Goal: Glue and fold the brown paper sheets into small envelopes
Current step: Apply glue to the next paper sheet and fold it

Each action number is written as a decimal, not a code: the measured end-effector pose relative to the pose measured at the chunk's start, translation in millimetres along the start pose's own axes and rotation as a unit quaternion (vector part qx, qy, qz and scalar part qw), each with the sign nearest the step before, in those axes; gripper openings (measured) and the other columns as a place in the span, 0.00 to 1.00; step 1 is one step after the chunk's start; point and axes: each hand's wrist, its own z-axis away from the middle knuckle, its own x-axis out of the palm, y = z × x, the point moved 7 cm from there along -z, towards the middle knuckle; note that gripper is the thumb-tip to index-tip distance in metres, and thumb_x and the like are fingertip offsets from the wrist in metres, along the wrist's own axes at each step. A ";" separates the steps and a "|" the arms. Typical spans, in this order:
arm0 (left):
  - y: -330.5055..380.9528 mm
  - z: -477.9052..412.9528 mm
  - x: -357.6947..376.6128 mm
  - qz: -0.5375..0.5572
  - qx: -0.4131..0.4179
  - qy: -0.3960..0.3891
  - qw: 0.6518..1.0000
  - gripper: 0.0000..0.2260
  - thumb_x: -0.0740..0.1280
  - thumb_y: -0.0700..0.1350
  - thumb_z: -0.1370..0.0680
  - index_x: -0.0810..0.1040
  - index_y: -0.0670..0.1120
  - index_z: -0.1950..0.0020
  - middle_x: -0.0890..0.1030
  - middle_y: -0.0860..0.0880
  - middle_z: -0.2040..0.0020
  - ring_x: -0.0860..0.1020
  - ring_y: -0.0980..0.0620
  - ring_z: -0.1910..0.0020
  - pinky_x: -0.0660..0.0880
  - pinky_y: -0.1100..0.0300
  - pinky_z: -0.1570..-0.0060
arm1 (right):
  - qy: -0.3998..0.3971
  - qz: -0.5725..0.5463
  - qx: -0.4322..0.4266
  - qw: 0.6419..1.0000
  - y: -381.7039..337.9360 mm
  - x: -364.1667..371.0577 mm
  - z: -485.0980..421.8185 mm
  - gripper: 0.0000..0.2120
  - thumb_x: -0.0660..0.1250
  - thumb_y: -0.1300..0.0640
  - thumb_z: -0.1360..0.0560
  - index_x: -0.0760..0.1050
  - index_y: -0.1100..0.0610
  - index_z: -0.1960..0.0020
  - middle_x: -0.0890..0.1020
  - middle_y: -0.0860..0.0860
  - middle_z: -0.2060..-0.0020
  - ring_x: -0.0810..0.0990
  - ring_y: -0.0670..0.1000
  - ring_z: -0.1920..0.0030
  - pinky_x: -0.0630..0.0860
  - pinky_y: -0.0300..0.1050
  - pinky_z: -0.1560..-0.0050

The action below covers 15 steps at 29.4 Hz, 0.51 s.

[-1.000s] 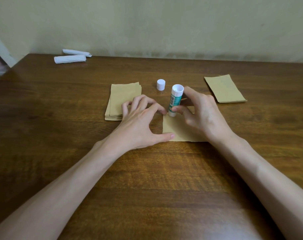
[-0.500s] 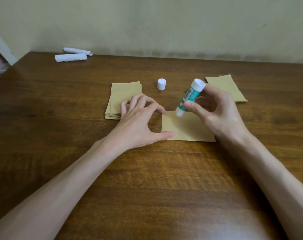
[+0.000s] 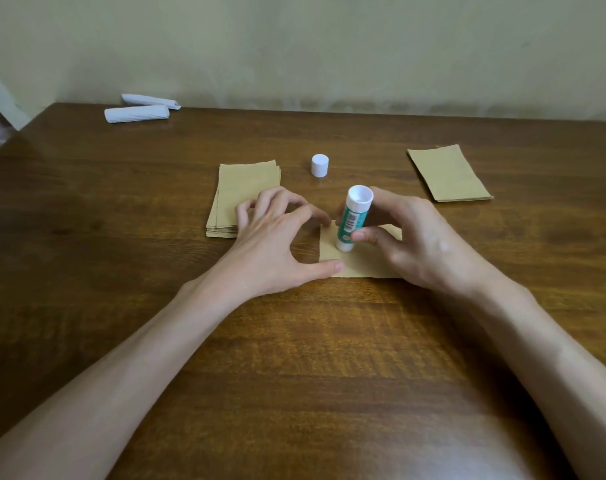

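Brown rectangular paper sheet (image 3: 360, 264) lies flat on the dark wooden table (image 3: 294, 358), near the centre, between the two hands. Left hand (image 3: 273, 247) is spread wide and arched. Its thumb tip presses the sheet's near left corner and its index fingertip sits at the far left corner. It grips nothing. The remaining fingers reach over the near right part of a stack of brown paper sheets (image 3: 239, 195), which lies just left of the single sheet. Contact with the stack cannot be confirmed.

Right hand (image 3: 419, 244) holds a white glue stick with a green label (image 3: 353, 220), pinched between thumb and fingers around its lower body. The stick stands almost upright, leaning slightly right at the top. Its lower end meets the sheet close to the left edge.

A small white cylindrical cap (image 3: 319, 165) stands alone on the table, beyond the hands and apart from the stick. A flat folded piece of brown paper (image 3: 448, 173) lies at far right, well apart from the work. Two white rolled papers (image 3: 137, 113) lie at the far left, by the pale wall (image 3: 329, 46).
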 end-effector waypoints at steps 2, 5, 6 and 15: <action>0.6 -0.2 -0.2 -0.002 -0.001 -0.003 1.000 0.31 0.66 0.75 0.31 0.74 0.64 0.32 0.66 0.58 0.34 0.57 0.56 0.25 0.52 0.48 0.28 | 0.022 0.018 0.000 1.000 -0.7 -2.8 0.4 0.10 0.74 0.52 0.20 0.80 0.52 0.41 0.86 0.42 0.48 0.84 0.41 0.45 0.79 0.40 0.42; 0.5 -0.5 -0.1 -0.003 -0.002 -0.008 1.000 0.31 0.65 0.75 0.31 0.73 0.64 0.31 0.66 0.58 0.33 0.56 0.56 0.25 0.52 0.48 0.28 | 0.054 0.027 0.003 0.998 -1.9 -4.5 0.6 0.13 0.76 0.48 0.23 0.81 0.52 0.42 0.86 0.43 0.49 0.84 0.40 0.48 0.77 0.31 0.46; 0.3 -0.5 -0.3 -0.003 -0.001 -0.008 1.000 0.31 0.66 0.75 0.30 0.73 0.64 0.31 0.66 0.58 0.33 0.56 0.56 0.25 0.52 0.48 0.28 | 0.063 0.029 0.005 0.998 -1.6 -3.9 0.4 0.14 0.76 0.48 0.23 0.81 0.52 0.41 0.86 0.43 0.49 0.84 0.40 0.48 0.77 0.32 0.45; 0.5 0.2 0.6 0.005 0.002 -0.005 1.000 0.29 0.67 0.74 0.30 0.73 0.64 0.32 0.66 0.57 0.32 0.55 0.56 0.24 0.51 0.49 0.28 | 0.082 0.051 0.031 0.995 5.3 3.6 -13.5 0.09 0.73 0.59 0.20 0.77 0.55 0.42 0.86 0.48 0.47 0.85 0.49 0.44 0.81 0.52 0.41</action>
